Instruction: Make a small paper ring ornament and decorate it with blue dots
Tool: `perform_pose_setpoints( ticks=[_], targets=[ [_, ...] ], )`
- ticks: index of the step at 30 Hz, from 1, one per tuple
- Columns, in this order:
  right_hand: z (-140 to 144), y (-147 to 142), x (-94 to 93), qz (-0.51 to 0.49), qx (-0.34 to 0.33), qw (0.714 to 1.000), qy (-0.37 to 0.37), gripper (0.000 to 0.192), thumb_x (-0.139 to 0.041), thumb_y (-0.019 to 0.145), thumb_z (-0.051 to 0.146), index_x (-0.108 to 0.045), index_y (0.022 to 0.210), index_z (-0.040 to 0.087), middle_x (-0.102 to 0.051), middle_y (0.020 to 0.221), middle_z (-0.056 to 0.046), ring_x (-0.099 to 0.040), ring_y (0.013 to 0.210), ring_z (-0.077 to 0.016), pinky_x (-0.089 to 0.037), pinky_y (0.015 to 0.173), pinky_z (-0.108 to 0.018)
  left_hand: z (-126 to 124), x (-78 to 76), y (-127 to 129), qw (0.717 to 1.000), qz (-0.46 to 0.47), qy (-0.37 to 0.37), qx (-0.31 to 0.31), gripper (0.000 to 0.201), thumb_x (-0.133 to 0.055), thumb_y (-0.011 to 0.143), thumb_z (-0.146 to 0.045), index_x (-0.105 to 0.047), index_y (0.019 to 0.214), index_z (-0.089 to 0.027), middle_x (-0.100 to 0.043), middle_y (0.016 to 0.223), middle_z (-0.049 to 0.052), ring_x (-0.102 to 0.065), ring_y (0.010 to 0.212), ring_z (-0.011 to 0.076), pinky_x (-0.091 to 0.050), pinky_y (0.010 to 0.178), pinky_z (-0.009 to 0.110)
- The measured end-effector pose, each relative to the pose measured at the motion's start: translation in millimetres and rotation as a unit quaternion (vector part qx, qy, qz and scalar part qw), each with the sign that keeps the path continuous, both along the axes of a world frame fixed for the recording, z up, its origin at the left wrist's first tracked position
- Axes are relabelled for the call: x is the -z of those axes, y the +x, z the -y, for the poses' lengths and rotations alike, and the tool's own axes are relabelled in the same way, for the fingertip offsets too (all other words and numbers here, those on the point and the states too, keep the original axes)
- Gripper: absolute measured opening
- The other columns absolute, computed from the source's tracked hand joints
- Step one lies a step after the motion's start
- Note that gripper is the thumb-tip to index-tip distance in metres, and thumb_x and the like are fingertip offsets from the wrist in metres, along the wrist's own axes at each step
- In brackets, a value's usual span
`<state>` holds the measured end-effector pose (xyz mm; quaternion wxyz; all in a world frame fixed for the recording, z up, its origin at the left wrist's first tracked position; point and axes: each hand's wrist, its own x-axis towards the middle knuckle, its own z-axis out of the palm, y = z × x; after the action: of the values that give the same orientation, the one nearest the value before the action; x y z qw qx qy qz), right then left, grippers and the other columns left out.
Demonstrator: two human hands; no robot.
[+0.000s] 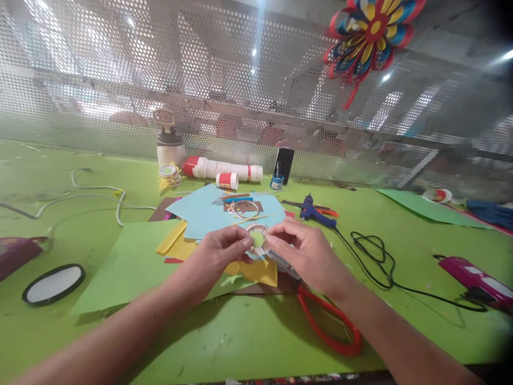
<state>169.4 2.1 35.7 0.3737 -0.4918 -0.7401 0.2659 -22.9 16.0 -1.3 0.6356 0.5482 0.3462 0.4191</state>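
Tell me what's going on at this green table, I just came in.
A person's left hand and right hand are pinching a small round piece with a pale rim and green middle, one hand on each side. It is held above loose coloured sheets, including a light blue sheet and a green sheet. A blue glue gun lies beyond the right hand, and red-handled scissors lie near the right forearm.
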Motion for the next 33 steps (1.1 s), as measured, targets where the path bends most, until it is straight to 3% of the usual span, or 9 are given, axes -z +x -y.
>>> perform_pose_setpoints(
  ticks=[6,13,20,27,30,33],
  targets=[
    [6,-5,7.6,-0.033,0.016,0.998,-0.05,0.016,-0.059,0.083,0.029,-0.067,0.085,0.015,-0.061,0.078,-0.004,-0.054,0.068,-0.0157,-0.046,0.065,-0.031,3,-4.5,3,0.999,-0.039,0.009,-0.015,0.024,-0.069,0.084,-0.04,-0.063,0.081,-0.018,-0.064,0.078,-0.003,-0.058,0.075,0.0124,-0.044,0.077,0.027],
    [9,-8,10.0,-0.051,0.022,0.997,-0.056,0.015,-0.058,0.082,0.03,-0.063,0.079,0.016,-0.059,0.077,-0.004,-0.052,0.07,-0.0163,-0.044,0.066,-0.031,4,-4.4,5,0.998,-0.059,0.019,-0.024,0.023,-0.067,0.083,-0.04,-0.063,0.08,-0.017,-0.062,0.077,-0.002,-0.058,0.074,0.0137,-0.043,0.078,0.028],
    [9,-6,10.8,-0.052,0.028,0.997,-0.053,0.016,-0.059,0.083,0.032,-0.065,0.078,0.017,-0.059,0.074,-0.003,-0.052,0.069,-0.0167,-0.045,0.066,-0.031,5,-5.6,4,1.0,-0.009,-0.001,-0.007,0.015,-0.072,0.078,-0.03,-0.065,0.082,-0.018,-0.064,0.081,-0.002,-0.061,0.076,0.0141,-0.045,0.08,0.028],
    [7,6,7.4,-0.05,0.022,0.997,-0.062,0.016,-0.06,0.084,0.032,-0.066,0.081,0.018,-0.062,0.076,-0.003,-0.054,0.069,-0.0163,-0.045,0.061,-0.029,1,-2.1,4,0.999,-0.005,0.003,-0.045,0.011,-0.07,0.079,-0.027,-0.065,0.08,-0.018,-0.064,0.076,-0.002,-0.061,0.071,0.0131,-0.046,0.077,0.029],
    [6,9,6.4,-0.044,0.017,0.997,-0.06,0.016,-0.059,0.084,0.032,-0.066,0.081,0.018,-0.062,0.077,-0.003,-0.054,0.068,-0.0155,-0.045,0.06,-0.028,0,-1.6,5,0.999,0.012,0.002,-0.049,0.02,-0.072,0.079,-0.027,-0.066,0.095,-0.019,-0.065,0.077,-0.003,-0.061,0.071,0.012,-0.047,0.076,0.028],
    [6,8,7.2,-0.028,0.008,0.998,-0.056,0.018,-0.058,0.086,0.033,-0.067,0.081,0.018,-0.062,0.079,-0.003,-0.056,0.071,-0.0168,-0.046,0.065,-0.031,1,-4.0,7,0.998,0.035,-0.016,-0.048,0.05,-0.074,0.076,-0.023,-0.06,0.123,-0.02,-0.065,0.079,-0.003,-0.06,0.069,0.011,-0.05,0.074,0.028]
  ],
)
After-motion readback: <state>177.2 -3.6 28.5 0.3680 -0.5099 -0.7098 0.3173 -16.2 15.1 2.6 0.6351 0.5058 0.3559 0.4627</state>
